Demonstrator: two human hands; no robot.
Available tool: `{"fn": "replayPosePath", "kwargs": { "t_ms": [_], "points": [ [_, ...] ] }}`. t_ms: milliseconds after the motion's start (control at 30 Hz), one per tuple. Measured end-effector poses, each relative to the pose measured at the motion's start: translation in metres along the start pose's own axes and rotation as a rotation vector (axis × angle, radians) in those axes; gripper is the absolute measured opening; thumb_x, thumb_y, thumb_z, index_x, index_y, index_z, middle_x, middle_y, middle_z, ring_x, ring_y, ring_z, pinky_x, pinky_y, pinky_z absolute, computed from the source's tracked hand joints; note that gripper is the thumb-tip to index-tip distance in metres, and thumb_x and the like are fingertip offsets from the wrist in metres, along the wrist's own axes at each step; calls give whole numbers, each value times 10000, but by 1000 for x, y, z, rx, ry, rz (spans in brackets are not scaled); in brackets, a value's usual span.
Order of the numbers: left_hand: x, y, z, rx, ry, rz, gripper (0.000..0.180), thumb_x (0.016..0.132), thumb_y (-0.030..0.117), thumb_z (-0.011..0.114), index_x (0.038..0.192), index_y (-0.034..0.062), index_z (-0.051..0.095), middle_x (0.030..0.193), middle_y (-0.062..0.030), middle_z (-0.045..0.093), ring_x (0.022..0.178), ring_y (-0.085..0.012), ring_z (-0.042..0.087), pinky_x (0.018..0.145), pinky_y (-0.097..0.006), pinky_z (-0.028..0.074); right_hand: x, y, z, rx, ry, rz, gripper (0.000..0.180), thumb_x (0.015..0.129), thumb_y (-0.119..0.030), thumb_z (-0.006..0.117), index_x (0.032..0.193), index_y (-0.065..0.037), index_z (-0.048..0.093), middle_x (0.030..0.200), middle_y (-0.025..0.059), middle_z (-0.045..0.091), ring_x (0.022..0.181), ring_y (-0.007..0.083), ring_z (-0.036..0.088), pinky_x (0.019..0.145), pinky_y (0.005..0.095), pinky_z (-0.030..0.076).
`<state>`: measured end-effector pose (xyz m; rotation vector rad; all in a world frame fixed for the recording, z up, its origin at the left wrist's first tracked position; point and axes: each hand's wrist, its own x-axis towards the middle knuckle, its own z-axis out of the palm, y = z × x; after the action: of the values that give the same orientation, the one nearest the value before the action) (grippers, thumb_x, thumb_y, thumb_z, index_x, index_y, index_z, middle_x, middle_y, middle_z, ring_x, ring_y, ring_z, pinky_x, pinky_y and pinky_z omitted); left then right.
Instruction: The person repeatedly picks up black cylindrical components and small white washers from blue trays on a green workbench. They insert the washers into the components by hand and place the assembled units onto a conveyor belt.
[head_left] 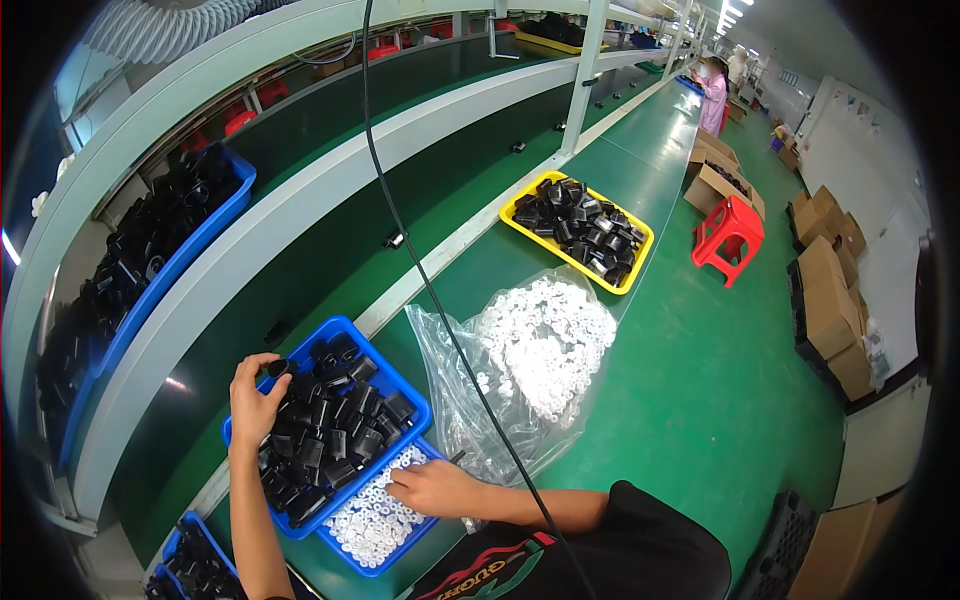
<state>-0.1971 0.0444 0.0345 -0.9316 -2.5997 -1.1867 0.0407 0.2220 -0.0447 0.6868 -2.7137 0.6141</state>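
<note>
My left hand (256,398) is at the left rim of a blue tray (424,408) heaped with black plastic parts. Its thumb and fingers pinch one short, round black plastic part (283,367) above the heap. Bent fingers of my right hand (436,489) reach into a smaller blue tray (372,571) full of small white ring-shaped pieces (372,522). The right fingertips are closed down among these pieces, and whatever is between them is hidden. The smaller tray sits against the near right side of the larger one.
A clear plastic bag (450,400) of white pieces lies right of the trays. Beyond it stands a yellow tray (645,262) of black parts. A black cable (412,250) hangs across the view. A red stool (728,238), cartons (830,300) and a person (712,98) are farther right.
</note>
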Motion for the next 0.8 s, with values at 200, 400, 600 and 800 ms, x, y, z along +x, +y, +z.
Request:
{"fn": "replayPosePath", "kwargs": {
  "t_ms": [200,400,600,800],
  "points": [
    [-32,52,-14,-5,167,66,302,745,23,707,1037,10,633,982,-124,592,921,-254,601,816,-336,480,-1,7,-1,145,81,57,175,774,-100,616,947,-74,618,845,51,555,690,196,650,534,336,524],
    [-102,95,5,-336,231,-22,390,702,-71,704,1077,0,619,1063,-90,511,959,-191,562,853,-281,483,9,12,-35,341,199,80,153,821,-143,706,955,-104,644,827,25,603,688,197,646,532,324,528],
    [-169,96,43,-596,214,-278,409,741,-67,697,1138,-23,610,1106,-102,494,1014,-207,563,901,-310,474,24,15,-67,715,222,198,197,784,-78,752,948,-94,644,850,49,596,709,208,618,581,316,490],
    [-184,85,40,-483,217,-246,435,727,-123,676,1142,-23,595,1184,-163,573,1115,-248,575,970,-356,462,38,9,-70,847,158,286,233,761,-29,760,973,-85,680,829,26,601,611,117,496,509,254,378]
  ]
}}
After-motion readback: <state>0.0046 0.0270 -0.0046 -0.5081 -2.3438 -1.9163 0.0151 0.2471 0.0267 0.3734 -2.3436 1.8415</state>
